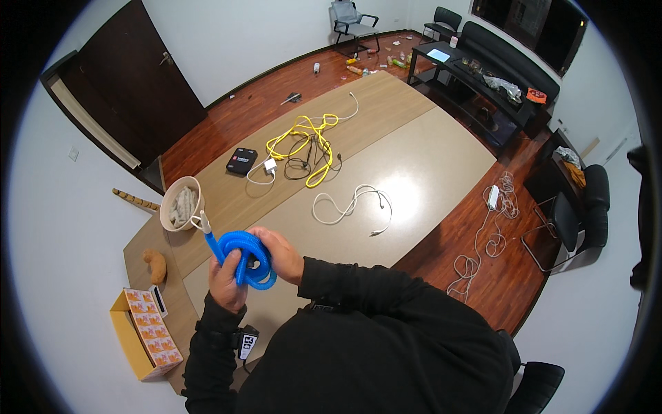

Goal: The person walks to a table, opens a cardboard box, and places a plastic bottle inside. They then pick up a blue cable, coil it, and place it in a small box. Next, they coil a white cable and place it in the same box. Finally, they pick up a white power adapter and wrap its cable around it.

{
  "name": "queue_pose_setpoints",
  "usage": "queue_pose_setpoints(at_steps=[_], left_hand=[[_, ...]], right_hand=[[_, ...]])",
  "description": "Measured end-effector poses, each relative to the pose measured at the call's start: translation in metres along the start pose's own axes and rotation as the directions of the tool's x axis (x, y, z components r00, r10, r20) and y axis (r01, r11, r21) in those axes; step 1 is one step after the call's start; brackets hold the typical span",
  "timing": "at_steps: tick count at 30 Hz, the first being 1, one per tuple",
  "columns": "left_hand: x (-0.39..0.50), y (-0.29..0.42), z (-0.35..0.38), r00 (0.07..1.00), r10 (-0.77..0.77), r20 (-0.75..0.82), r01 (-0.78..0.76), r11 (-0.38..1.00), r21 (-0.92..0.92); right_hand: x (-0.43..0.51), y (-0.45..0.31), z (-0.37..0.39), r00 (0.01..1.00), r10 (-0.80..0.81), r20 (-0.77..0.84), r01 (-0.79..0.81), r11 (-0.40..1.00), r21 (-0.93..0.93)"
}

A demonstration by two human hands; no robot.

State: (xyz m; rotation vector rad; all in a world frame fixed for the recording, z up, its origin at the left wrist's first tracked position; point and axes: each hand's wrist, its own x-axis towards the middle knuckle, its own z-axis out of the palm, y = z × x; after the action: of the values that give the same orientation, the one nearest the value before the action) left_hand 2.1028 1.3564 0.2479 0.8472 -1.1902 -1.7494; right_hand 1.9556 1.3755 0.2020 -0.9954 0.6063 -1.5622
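Both hands hold a blue corrugated hose [244,242], wound into a loose coil of several turns above the near left part of the table [289,217]. My left hand [226,284] grips the coil's left side, thumb laid over the front. The fingers of my right hand [282,257] wrap the upper right side; some are hidden behind the turns. A straight end of the hose points up and left past my left hand, with a white fitting [205,223] at its tip. This fitting overlaps the pale bucket [166,211] in the view.
Across the table lie a yellow cable [322,178], black cords [297,176], a white cable [344,213], a white power adapter [270,166] and a black box [241,161]. At left are a brown curved object [156,266] and a yellow carton [129,341]. Cables [468,266] trail over the floor.
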Motion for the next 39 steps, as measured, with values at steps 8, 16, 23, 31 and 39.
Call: queue_pose_setpoints(at_steps=[8, 16, 23, 31, 39], left_hand=[[-0.001, -0.006, 0.01, 0.999, -0.052, -0.011, 0.051, 0.995, -0.086], [0.0, -0.009, 0.005, 0.996, -0.05, 0.07, 0.055, 0.996, -0.073], [0.001, -0.003, 0.004, 0.997, -0.058, 0.048, 0.059, 0.998, -0.019], [0.01, -0.006, -0.013, 0.993, 0.031, -0.113, -0.041, 0.996, -0.085], [0.011, -0.004, -0.022, 0.998, 0.066, 0.013, -0.066, 0.997, -0.036]], right_hand=[[-0.003, -0.004, -0.002, 0.928, -0.342, 0.147, 0.367, 0.773, -0.518], [0.0, 0.003, -0.006, 0.721, -0.641, 0.261, 0.631, 0.453, -0.629], [-0.002, -0.008, -0.006, 0.661, -0.607, 0.441, 0.687, 0.253, -0.681], [-0.005, -0.03, -0.005, 0.809, -0.543, 0.226, 0.571, 0.63, -0.527], [0.002, -0.041, -0.008, 0.914, -0.332, -0.233, 0.318, 0.943, -0.096]])
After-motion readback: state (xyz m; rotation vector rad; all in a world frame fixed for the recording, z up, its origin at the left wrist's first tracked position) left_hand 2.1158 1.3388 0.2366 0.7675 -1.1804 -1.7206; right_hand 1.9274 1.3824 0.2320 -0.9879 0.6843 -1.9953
